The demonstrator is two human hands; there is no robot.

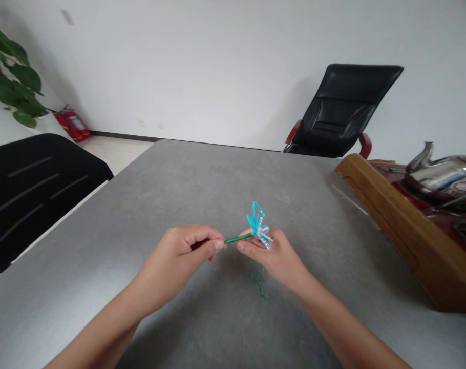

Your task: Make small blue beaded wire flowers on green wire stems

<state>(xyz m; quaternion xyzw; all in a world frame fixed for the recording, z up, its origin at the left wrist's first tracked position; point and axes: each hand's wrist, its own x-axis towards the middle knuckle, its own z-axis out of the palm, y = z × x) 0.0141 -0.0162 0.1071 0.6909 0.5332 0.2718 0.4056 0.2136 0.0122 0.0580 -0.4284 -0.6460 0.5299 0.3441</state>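
Observation:
Between my two hands, above the grey table, is a handmade flower with blue and white looped petals and a green wrapped stem. My left hand is closed in a pinch on the free end of that stem. My right hand is closed around the stem close to the petals, its thumb toward me; some of its fingers are hidden behind the flower. A tangle of thin green thread hangs or lies below my right hand; I cannot tell which.
On the right stands a wooden tea tray bearing a shiny metal kettle. A black office chair is beyond the table's far edge, another black chair at the left. Fire extinguishers and a leafy plant are back left.

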